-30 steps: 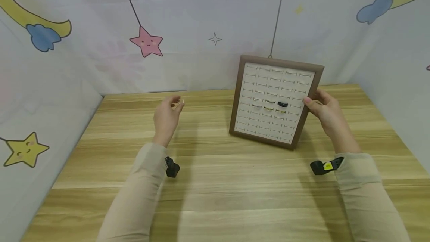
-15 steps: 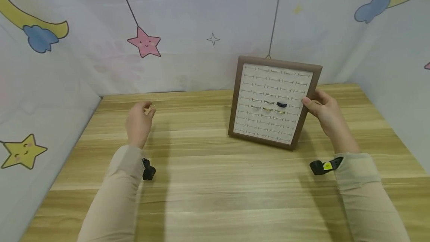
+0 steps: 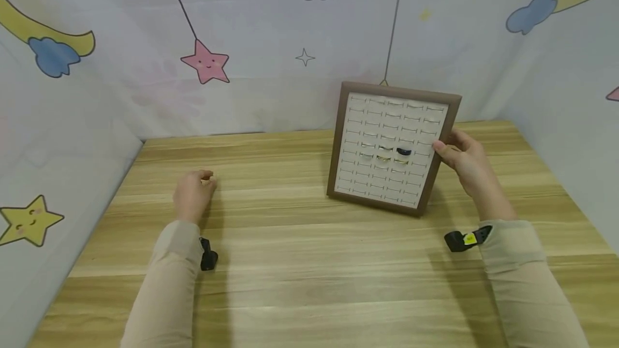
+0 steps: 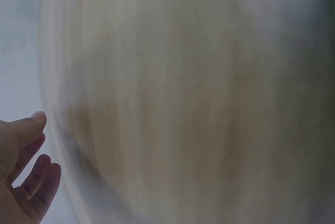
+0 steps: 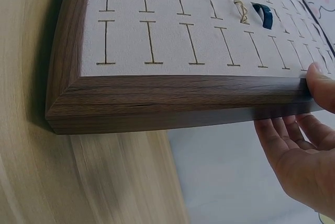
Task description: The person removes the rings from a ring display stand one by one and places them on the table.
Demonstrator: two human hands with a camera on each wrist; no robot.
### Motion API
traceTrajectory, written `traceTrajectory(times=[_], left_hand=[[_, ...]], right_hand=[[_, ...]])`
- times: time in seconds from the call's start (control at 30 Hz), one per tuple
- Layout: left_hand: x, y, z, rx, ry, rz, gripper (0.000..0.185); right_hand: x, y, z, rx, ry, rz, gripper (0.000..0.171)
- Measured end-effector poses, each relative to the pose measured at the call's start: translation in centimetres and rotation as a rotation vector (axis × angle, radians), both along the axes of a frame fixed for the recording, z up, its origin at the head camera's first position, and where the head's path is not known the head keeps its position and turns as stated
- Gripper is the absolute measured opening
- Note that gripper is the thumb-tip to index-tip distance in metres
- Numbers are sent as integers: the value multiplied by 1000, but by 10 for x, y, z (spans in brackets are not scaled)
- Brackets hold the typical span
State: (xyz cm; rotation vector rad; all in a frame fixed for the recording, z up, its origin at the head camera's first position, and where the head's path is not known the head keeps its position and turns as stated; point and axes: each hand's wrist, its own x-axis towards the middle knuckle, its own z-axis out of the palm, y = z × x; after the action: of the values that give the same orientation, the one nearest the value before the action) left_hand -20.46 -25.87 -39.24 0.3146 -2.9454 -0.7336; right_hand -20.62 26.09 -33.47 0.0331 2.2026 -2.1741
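A brown-framed ring display board [image 3: 344,138] stands tilted up on the wooden table [image 3: 309,251], its cream slotted face toward me. A few rings sit in its middle rows, one of them dark blue [image 3: 403,151]. My right hand [image 3: 464,157] grips the board's right edge, thumb on the front and fingers behind. The right wrist view shows the frame [image 5: 172,98], the dark ring [image 5: 264,15] and that hand [image 5: 303,150]. My left hand [image 3: 193,192] is low over the table's left part, fingertips pinched together as before; the small ring is too tiny to make out. The left wrist view is blurred, with the hand [image 4: 23,171] at its bottom left.
Cloth walls printed with stars and moons [image 3: 205,63] close in the table at the back and on both sides. The board stands near the back right. A black strap [image 3: 461,240] hangs from my right wrist and another [image 3: 208,259] from my left.
My left hand, pinching a small ring, has moved left and down toward the table. The right hand and the board have stayed nearly still.
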Motion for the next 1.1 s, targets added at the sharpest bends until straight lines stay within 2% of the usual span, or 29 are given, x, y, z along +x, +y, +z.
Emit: traceTrajectory(times=[0.13, 0.27, 0.47, 0.77, 0.93, 1.1], left_hand=[[-1, -5, -6, 7, -58, 5, 35], [-1, -6, -8, 8, -74, 14, 36], [-1, -3, -7, 12, -95, 34, 36], [-2, 6, -1, 36, -105, 92, 39], [-6, 25, 8, 126, -33, 119, 42], [-16, 59, 18, 192, 98, 74, 39]], right_hand=[[0, 0, 0, -9, 9, 2, 71], [-1, 0, 0, -7, 10, 1, 66], [0, -1, 2, 6, -1, -5, 73], [0, -3, 3, -3, 5, -14, 71], [0, -2, 2, -6, -2, -8, 71], [1, -2, 2, -1, -6, -5, 68]])
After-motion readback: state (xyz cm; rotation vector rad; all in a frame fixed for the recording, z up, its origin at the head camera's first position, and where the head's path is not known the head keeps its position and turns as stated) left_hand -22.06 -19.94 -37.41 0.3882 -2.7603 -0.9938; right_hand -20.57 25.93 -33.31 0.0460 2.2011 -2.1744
